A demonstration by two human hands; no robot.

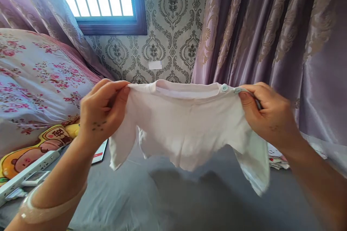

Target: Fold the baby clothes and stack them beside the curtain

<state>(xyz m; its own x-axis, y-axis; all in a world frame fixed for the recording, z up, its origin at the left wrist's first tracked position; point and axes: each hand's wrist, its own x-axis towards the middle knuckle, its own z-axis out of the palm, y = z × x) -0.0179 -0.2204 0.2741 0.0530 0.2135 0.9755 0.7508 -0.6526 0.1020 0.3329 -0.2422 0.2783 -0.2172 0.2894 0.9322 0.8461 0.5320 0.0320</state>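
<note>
Far left: I've got the floral quilt [67, 75] piled high, a yellow cartoon cushion [29, 155] below it, and a white power strip [46, 161] angled in front.
Left hand: here it is, the left hand [104, 108], thumb and forefinger pinching one shoulder of a small white shirt [184, 126]; a pale bracelet [54, 209] circles the forearm.
Below that wrist: a flat dark-edged device [101, 153] peeks out; I can't make out what it is.
Shirt, dead centre: it's up in the air right between the hands, long axis running side to side, shoulder line almost level, body and sleeves hanging down over the grey sheet [121, 195].
Nearer hand: neither, I'd call it; each one touches its own end of that line, and the neckline spans the gap.
Buttons: two pale green buttons [224, 87] along the right-hand shoulder.
Right hand: the right hand [267, 110] grips that shoulder between thumb and fingers, beside the outer button.
Far right: folded cloth [278, 158] partly behind the forearm, purple curtain [271, 43] beyond.
</note>
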